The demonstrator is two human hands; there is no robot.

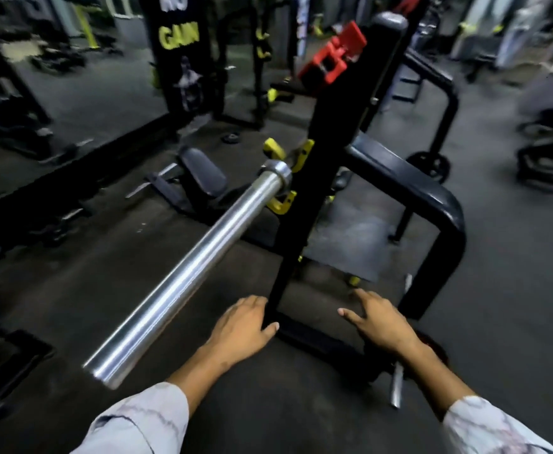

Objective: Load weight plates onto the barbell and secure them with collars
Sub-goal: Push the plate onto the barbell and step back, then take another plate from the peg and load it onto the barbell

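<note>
One shiny, smooth, round silver metal barbell sleeve [189,273] was seen just left of both hands; left hand [242,326] and right hand [378,322] were held open, empty.

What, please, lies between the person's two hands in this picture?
In the head view, the black rack upright comes down between them, beside the left hand, with the rack's black base bar on the dark floor reaching toward the right hand.
</note>
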